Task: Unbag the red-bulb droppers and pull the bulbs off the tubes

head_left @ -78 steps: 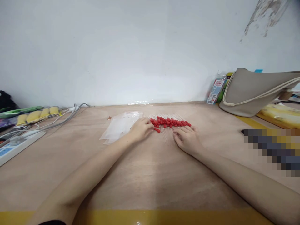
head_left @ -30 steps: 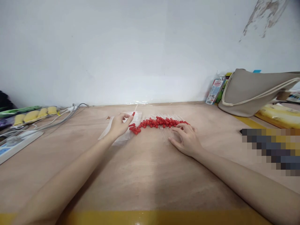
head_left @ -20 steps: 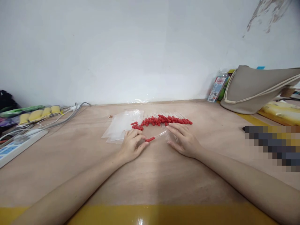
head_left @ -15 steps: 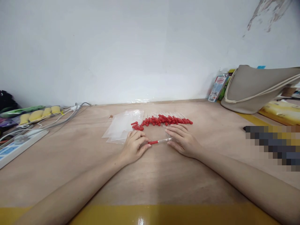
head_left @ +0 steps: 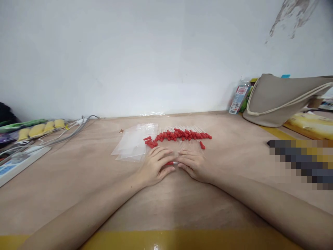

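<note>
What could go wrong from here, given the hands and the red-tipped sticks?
The red-tipped stick between the left grip and right grip is mostly hidden, so a poor hold might go unnoticed. A lone red-tipped piece lies just beyond the right grip, which could nudge it. The overlapping plastic sheets lie close to the left grip, and a sideways sweep might shift them.

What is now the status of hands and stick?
Left hand: holding stick, red end. Right hand: at other end, grip unclear. Red pile just beyond hands.
</note>
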`<state>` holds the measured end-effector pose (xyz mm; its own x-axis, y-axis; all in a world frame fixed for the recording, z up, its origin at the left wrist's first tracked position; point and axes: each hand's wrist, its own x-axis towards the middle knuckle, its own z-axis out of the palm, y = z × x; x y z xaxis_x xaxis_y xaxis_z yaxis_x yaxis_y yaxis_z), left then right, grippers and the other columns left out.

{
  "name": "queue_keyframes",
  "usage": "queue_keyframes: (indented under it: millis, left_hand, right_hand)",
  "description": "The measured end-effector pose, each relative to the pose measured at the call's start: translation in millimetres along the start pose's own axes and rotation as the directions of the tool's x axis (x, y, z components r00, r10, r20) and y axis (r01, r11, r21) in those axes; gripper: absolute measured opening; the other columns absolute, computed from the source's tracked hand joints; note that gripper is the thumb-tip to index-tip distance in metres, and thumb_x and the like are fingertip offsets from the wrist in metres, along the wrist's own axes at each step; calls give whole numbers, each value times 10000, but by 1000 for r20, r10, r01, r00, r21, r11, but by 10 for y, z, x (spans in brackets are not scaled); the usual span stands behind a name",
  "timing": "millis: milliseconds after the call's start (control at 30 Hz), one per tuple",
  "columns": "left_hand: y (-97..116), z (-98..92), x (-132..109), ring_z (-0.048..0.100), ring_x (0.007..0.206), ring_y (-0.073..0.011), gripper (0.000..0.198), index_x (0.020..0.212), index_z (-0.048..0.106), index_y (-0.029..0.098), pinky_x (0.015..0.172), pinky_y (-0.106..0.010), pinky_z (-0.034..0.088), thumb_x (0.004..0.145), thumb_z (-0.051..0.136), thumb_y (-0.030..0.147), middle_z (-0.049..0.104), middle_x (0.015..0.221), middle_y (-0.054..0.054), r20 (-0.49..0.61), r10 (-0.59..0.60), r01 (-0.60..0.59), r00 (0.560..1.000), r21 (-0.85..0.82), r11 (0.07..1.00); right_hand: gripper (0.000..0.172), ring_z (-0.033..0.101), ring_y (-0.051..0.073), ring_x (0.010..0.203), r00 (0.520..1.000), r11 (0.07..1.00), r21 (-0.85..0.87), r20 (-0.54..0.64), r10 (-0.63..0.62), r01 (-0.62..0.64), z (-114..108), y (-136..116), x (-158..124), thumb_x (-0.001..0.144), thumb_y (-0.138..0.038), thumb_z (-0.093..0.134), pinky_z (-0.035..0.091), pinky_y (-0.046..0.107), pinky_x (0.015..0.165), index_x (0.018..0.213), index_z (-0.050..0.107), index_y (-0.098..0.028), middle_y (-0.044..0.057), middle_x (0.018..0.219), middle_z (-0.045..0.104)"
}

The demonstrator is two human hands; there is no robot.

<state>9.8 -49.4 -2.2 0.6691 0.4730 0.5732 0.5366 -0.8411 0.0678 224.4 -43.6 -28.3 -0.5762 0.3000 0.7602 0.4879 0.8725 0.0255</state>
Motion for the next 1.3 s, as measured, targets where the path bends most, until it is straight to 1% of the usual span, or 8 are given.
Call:
queue_keyframes:
  millis: [100,233,367,667,833,1000,1233,1300]
  left_hand:
    - [54,20,37,544,941,-166,144,910,602,198,933,-373,349,863,495,283,644,959,-29,12,33,-33,999,-5,999]
    - [101,-17,45,543,870,-149,179,827,592,179,913,-367,327,884,439,252,642,863,-22,85,29,-30,996,15,999]
    - [124,-72,45,538,865,-154,231,787,576,178,930,-379,288,896,392,266,633,829,-21,149,13,-18,989,31,999]
    - [154,-91,28,513,798,-141,257,753,536,175,946,-381,254,905,349,266,596,773,-14,207,-2,8,978,-29,1000]
    - [154,-90,-1,490,764,-133,276,725,518,175,930,-370,273,909,327,251,564,731,-8,224,-16,31,975,-65,997]
    - [157,-102,1,490,807,-142,256,744,515,175,934,-376,271,905,327,240,574,772,-18,219,-1,20,976,-85,996]
    - [136,-107,-41,486,802,-148,246,765,510,177,928,-379,282,905,321,248,566,771,-19,229,5,15,973,-87,996]
    - [96,-129,-85,485,796,-152,253,765,498,176,900,-370,309,910,303,249,560,770,-24,219,-27,51,975,-106,993]
  right_hand:
    - [143,623,183,924,999,999,-3,-10,-33,33,3,-23,11,843,-198,510,502,335,861,896,630,-144,74,907,685]
    - [138,632,155,872,997,997,13,34,-72,71,-34,-47,23,855,-181,480,510,319,836,859,615,-154,66,877,684]
    - [124,625,153,890,993,993,-9,15,-120,120,-71,-65,30,852,-164,486,499,305,870,858,604,-131,74,866,679]
    - [128,597,171,980,977,976,-57,27,-211,212,-124,-84,29,841,-150,509,459,321,964,914,600,-97,90,909,673]
    - [146,586,189,1019,962,958,-89,56,-268,272,-170,-73,22,843,-119,493,472,350,958,939,600,-92,82,904,681]
    - [176,566,199,1057,951,948,-88,49,-304,307,-208,-65,17,833,-81,484,466,363,967,966,599,-73,99,942,677]
    - [218,549,194,1079,944,940,-87,31,-329,331,-267,-44,-18,831,-55,454,467,370,957,996,595,-70,105,972,668]
    - [225,551,195,1068,949,945,-100,0,-314,313,-300,14,-48,832,-64,453,467,378,942,1006,595,-80,102,969,666]
